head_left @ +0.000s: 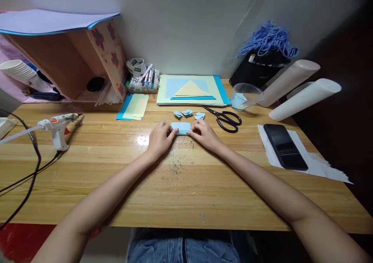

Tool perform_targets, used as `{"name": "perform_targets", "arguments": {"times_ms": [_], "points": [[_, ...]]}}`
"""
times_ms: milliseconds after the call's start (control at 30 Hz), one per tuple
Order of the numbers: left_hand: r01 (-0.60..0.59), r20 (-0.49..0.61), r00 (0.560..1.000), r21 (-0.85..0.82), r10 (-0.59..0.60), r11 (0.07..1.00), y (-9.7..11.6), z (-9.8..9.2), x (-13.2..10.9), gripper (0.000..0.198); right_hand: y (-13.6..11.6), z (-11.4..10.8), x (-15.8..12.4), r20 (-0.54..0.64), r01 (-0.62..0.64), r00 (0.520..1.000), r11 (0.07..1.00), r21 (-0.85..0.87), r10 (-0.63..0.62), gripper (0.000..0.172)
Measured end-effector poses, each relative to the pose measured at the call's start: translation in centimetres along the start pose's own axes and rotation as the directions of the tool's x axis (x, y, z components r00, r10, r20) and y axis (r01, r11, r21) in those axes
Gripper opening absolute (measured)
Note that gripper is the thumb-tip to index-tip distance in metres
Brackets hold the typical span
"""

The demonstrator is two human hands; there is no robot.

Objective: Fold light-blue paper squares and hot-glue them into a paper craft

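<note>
A small light-blue piece of paper (181, 126) with a crease along it lies on the table between my hands. Its left end is pinched by my left hand (162, 138), thumb on the lower edge. At the right end, my right hand (204, 134) grips the same paper between thumb and fingers. Just beyond it sit several small folded blue paper pieces (187, 112). Black-handled scissors (227, 120) rest to the right of those pieces, blades pointing left.
Behind are a stack of coloured paper (223, 90), a marker box (142, 85) and a clear plastic cup (243, 96). A glue gun (58, 133) with cables stands at left. A phone (285, 146) lies on white tissue at right, near paper rolls (305, 99).
</note>
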State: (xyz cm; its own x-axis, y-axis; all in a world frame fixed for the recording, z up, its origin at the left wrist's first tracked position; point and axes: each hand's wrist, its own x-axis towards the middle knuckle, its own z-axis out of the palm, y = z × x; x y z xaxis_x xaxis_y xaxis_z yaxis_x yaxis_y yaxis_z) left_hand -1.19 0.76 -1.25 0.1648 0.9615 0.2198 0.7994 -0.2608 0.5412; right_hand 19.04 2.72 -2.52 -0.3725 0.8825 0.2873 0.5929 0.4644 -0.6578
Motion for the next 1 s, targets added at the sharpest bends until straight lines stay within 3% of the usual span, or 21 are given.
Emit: {"name": "perform_targets", "arguments": {"times_ms": [300, 633, 1000], "points": [[0.01, -0.001, 1.0, 0.004, -0.01, 1.0, -0.2, 0.19, -0.08, 0.027, -0.02, 0.17, -0.17, -0.038, -0.047, 0.998, 0.998, -0.043, 0.046, 0.019], [-0.012, 0.028, 1.0, 0.155, 0.008, 0.988, 0.06, 0.09, 0.14, 0.028, 0.06, 0.32, -0.17, -0.04, -0.042, 0.998, 0.996, -0.077, 0.039, 0.019], [-0.039, 0.036, 0.999, 0.216, 0.032, 0.976, 0.11, 0.25, 0.33, 0.027, -0.41, 0.32, -0.14, -0.05, -0.04, 0.998, 0.994, -0.099, 0.035, 0.017]]}}
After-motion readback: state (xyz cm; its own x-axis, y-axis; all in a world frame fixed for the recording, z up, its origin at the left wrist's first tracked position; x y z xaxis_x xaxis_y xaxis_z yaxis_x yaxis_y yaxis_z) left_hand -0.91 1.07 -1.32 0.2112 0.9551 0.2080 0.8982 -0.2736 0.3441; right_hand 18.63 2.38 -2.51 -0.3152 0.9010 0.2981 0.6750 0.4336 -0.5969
